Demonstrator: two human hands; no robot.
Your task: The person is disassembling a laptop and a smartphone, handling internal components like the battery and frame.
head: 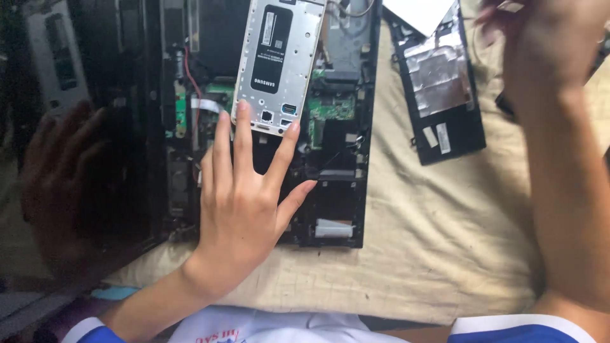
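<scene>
Resting our left hand (238,209), fingers (242,130) spread, on the phone frame (278,63) at upper centre, over the opened laptop (267,127). Thin, stiff, probably fragile: better taken by its edges. Right hand (546,44), upper right; grip unclear.

I see a silver phone frame (278,63) with a black panel on its back, lying tilted on the opened laptop chassis (330,146) — a black shell, green boards exposed — flat on cloth
</scene>
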